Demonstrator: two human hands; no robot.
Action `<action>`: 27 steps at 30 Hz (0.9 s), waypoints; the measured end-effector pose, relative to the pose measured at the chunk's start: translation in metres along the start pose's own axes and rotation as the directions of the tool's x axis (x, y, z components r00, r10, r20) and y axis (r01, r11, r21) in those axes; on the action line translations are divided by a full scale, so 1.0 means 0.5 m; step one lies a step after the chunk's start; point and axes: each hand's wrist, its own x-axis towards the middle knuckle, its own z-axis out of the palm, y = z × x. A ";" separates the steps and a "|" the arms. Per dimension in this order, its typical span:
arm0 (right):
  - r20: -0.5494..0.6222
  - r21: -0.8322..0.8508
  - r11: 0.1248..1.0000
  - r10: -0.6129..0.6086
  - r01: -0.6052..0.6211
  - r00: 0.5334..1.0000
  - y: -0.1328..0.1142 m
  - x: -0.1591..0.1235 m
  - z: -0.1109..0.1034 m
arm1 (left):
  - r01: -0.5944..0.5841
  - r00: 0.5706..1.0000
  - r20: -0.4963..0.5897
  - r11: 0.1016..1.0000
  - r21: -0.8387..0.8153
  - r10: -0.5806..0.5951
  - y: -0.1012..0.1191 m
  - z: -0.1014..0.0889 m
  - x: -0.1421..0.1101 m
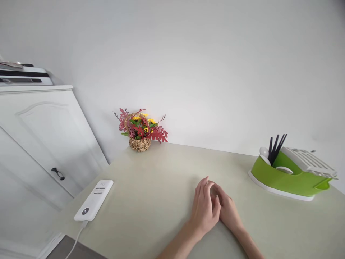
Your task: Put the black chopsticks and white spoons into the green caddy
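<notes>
My left hand [204,207] rests on the pale table with its fingers loosely bent and its thumb apart from them. Against it leans my right hand [228,210], its fingers curving over toward the left fingertips. The two hands touch, and a small gap shows between them. I see no object in either hand. The left hand partly hides the right fingers. Both forearms come in from the bottom edge.
A green and white utensil holder [285,180] with black handles stands at the right. At the left lies a white power bank [94,201] with a cable [77,239] plugged in. A flower basket [140,144] stands by the wall, and a white cabinet [40,144] adjoins the table.
</notes>
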 end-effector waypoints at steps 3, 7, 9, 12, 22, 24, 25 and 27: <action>0.011 0.009 1.000 -0.008 0.008 1.000 -0.004 -0.003 -0.001 | -0.010 1.000 0.010 1.000 -0.003 0.010 -0.001 0.000 -0.001; 0.015 0.009 1.000 0.013 -0.013 1.000 -0.004 -0.003 -0.002 | -0.008 1.000 0.018 1.000 -0.023 0.008 -0.004 -0.006 -0.005; 0.006 0.025 0.999 0.026 -0.026 1.000 -0.002 -0.002 -0.001 | 0.006 1.000 0.024 1.000 -0.031 -0.005 -0.006 -0.009 -0.006; 0.004 0.061 0.998 0.032 -0.032 0.999 0.003 0.002 0.002 | 0.020 1.000 0.024 0.999 -0.046 -0.019 -0.010 -0.010 -0.006; -0.071 0.192 0.981 0.006 0.008 0.997 0.011 0.014 0.010 | 0.194 0.980 -0.006 0.957 -0.216 -0.200 -0.035 -0.007 0.006; -0.078 0.235 0.972 0.025 -0.006 0.997 0.007 0.016 0.008 | 0.320 0.947 0.088 0.894 -0.313 -0.309 -0.040 -0.009 0.013; -0.078 0.270 0.963 0.035 -0.013 0.996 0.005 0.017 0.006 | 0.376 0.927 0.150 0.858 -0.350 -0.345 -0.042 -0.011 0.016; -0.075 0.375 0.927 0.057 -0.024 0.996 -0.002 0.019 0.000 | 0.444 0.894 0.248 0.808 -0.388 -0.372 -0.044 -0.014 0.020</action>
